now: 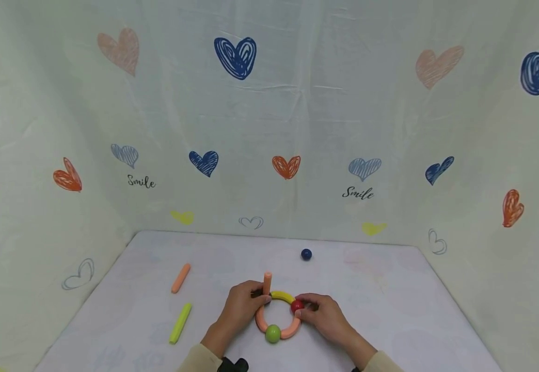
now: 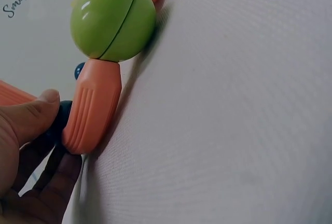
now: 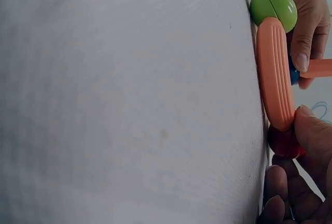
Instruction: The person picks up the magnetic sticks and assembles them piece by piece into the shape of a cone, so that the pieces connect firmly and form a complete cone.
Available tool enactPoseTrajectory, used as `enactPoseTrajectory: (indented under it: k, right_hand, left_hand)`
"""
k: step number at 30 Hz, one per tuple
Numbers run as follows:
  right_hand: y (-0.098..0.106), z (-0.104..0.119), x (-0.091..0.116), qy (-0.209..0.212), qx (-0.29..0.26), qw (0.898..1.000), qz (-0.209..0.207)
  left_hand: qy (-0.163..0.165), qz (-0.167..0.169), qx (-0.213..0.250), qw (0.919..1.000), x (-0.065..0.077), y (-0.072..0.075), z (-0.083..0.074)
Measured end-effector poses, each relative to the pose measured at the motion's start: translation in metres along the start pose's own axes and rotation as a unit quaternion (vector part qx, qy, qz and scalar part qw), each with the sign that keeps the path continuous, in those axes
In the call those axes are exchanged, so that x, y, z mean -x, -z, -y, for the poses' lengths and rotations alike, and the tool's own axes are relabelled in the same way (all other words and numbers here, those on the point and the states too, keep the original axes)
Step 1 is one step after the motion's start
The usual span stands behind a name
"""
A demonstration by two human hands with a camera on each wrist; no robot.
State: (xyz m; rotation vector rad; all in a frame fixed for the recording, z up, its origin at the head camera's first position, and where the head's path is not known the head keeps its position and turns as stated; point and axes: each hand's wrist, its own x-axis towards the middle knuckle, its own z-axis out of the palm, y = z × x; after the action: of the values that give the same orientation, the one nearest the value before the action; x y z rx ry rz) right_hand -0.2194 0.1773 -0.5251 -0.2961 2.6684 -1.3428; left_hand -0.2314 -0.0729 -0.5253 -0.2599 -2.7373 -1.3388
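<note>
A ring of toy rods and balls lies on the white table, between both hands. It has a green ball (image 1: 272, 334) at the near side, a red ball (image 1: 297, 306) at the right, a yellow curved rod (image 1: 282, 296) at the far side and orange curved rods (image 2: 98, 102) below. My left hand (image 1: 241, 305) pinches a dark blue ball (image 2: 63, 112) at the ring's left, mostly hidden by the fingers. From that ball an orange straight rod (image 1: 267, 283) sticks out. With thumb and fingers, my right hand (image 1: 326, 318) grips the red ball.
Left of the ring lie another orange straight rod (image 1: 180, 278) and a yellow-green rod (image 1: 180, 323). A loose dark blue ball (image 1: 306, 254) sits towards the table's far edge. A pale curtain (image 1: 269, 113) printed with hearts surrounds the back and sides.
</note>
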Motion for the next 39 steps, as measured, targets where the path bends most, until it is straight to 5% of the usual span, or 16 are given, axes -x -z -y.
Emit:
enactPoseTrajectory:
  k: [6,12,20,25,32,39]
  right_hand:
    - [-0.001,0.001,0.0,-0.003,0.005,1.0,-0.005]
    - [-0.002,0.003,0.001,-0.007,0.008,1.0,-0.005]
    - [-0.003,0.006,0.003,-0.025,0.016,0.999,-0.019]
    - [-0.005,0.008,0.005,-0.031,0.016,0.999,-0.023]
    - [-0.005,0.007,0.018,-0.027,0.018,0.999,-0.013]
    - [-0.008,0.01,0.023,0.003,0.008,1.0,0.009]
  left_hand:
    - [0.023,0.0,0.026,0.9994,0.004,-0.001,0.001]
    - [0.065,-0.007,0.058,0.9962,0.023,0.005,-0.002]
    - [0.047,0.091,0.068,0.9924,0.052,0.002,-0.012]
    - [0.026,0.11,0.036,0.993,0.061,-0.004,-0.01]
    - [0.035,0.103,0.021,0.9939,0.056,0.005,-0.005]
    - [0.018,0.044,0.016,0.9987,0.049,0.013,0.002]
